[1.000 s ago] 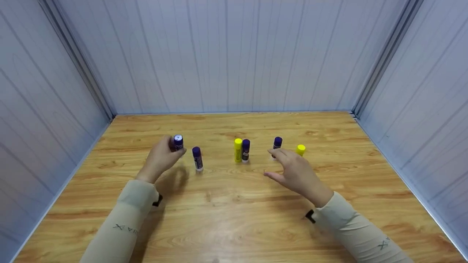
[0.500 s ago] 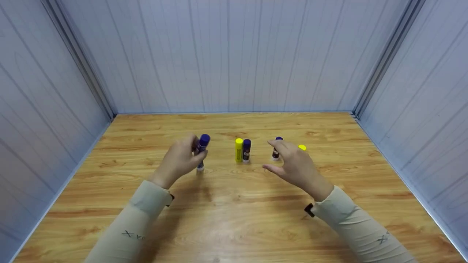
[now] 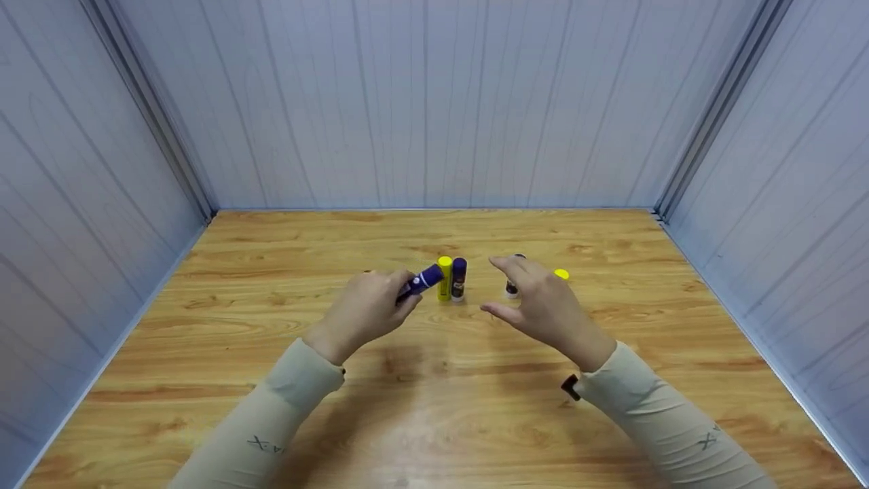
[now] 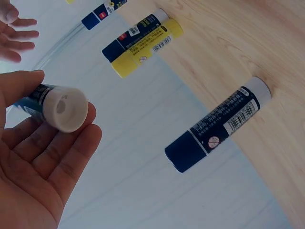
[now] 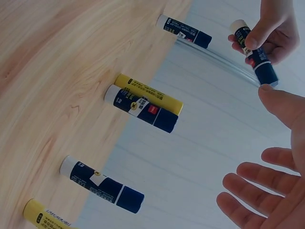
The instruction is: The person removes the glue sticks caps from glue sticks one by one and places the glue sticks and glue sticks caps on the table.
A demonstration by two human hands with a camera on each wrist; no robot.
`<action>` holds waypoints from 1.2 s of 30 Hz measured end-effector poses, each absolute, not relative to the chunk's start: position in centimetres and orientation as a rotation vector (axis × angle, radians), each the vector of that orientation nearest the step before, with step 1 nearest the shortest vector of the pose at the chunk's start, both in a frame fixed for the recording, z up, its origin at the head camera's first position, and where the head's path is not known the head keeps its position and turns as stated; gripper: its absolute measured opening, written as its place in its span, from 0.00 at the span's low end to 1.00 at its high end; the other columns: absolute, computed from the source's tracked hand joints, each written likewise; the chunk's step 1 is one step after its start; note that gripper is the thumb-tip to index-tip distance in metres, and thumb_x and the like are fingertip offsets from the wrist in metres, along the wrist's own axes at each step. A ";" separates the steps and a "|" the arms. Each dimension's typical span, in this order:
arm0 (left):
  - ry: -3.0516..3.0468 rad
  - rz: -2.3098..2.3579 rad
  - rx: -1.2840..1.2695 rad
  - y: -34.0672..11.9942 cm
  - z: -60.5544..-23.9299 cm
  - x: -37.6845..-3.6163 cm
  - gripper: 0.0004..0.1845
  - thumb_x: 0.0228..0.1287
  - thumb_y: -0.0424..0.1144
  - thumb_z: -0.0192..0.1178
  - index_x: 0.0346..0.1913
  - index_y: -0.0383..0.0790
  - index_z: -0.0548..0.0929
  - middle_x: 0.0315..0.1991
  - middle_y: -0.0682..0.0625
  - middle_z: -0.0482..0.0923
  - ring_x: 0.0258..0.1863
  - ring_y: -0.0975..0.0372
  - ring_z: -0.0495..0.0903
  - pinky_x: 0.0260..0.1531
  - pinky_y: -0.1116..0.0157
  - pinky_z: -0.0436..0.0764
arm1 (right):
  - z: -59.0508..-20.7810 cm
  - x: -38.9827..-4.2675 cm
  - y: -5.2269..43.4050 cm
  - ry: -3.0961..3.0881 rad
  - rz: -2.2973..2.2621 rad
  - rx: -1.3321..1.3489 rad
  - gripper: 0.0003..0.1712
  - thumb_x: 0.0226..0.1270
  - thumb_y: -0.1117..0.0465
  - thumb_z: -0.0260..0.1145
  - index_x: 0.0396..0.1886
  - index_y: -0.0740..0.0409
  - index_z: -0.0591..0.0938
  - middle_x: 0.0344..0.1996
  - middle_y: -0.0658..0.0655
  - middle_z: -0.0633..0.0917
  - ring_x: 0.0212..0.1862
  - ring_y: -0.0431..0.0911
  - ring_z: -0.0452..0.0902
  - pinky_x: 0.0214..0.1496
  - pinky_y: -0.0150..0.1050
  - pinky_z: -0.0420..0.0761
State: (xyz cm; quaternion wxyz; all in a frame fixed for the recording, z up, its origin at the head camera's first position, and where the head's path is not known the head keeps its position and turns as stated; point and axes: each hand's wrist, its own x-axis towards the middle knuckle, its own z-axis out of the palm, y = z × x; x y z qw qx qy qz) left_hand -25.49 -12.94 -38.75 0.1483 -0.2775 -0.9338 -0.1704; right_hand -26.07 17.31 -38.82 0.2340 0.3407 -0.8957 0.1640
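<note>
Glue stick (image 3: pixel 422 280) lay tilted in my left hand (image 3: pixel 366 314), pinched, cap toward two o'clock; my right hand (image 3: pixel 541 305) hovered spread at three o'clock, nearer.

Very little text is showing clearly. The left sleeve (image 3: pixel 261 445) is carrying a small dark mark reading roughly "X V", and the right sleeve (image 3: pixel 709 438) is showing a similar "X" mark. The glue sticks (image 4: pixel 219 129) are wearing printed labels with barcodes, a red logo patch and a round crossed-out warning symbol, but their small lettering is blurring too much to be read in any view
</note>
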 end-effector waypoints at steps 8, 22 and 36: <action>-2.529 -0.302 -0.921 -11.6 -40.0 -25.1 0.10 0.76 0.41 0.70 0.46 0.36 0.88 0.35 0.45 0.89 0.30 0.56 0.86 0.31 0.56 0.87 | -39.3 -25.9 16.3 -2.410 0.426 1.043 0.40 0.66 0.48 0.82 0.71 0.63 0.80 0.60 0.63 0.88 0.57 0.57 0.88 0.57 0.52 0.90; -2.399 -0.119 -1.042 -9.3 -41.4 -24.4 0.12 0.75 0.43 0.72 0.51 0.38 0.89 0.39 0.46 0.89 0.35 0.56 0.88 0.37 0.58 0.89 | -41.6 -25.9 15.0 -2.408 0.392 1.196 0.28 0.69 0.55 0.81 0.64 0.61 0.86 0.56 0.60 0.91 0.56 0.55 0.89 0.58 0.50 0.90; -2.430 -0.053 -0.989 -8.6 -41.5 -24.2 0.13 0.72 0.45 0.73 0.49 0.40 0.86 0.36 0.49 0.87 0.32 0.57 0.86 0.33 0.58 0.86 | -41.9 -25.8 14.9 -2.270 0.491 1.237 0.18 0.68 0.66 0.79 0.57 0.61 0.89 0.47 0.58 0.93 0.48 0.52 0.91 0.50 0.47 0.91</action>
